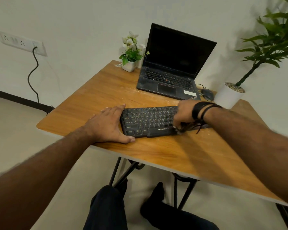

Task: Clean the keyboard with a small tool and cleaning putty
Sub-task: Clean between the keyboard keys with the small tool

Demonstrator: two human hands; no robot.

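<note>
A black keyboard [150,121] lies across the middle of the wooden table [106,90], dusty between its keys. My left hand [106,125] rests flat against its left end, fingers straight along the side and thumb along the front edge. My right hand [183,115] hangs over the keyboard's right part with fingers curled down. Its fingertips pinch a small dark tool [184,127] at the front right keys; the tool is blurred and mostly hidden by the fingers. No cleaning putty is in view.
An open black laptop [171,77] stands at the back, with a small white flower pot [130,64] to its left and a mouse [207,93] to its right. A large potted plant [229,95] sits at the right corner. Pale crumbs dot the tabletop.
</note>
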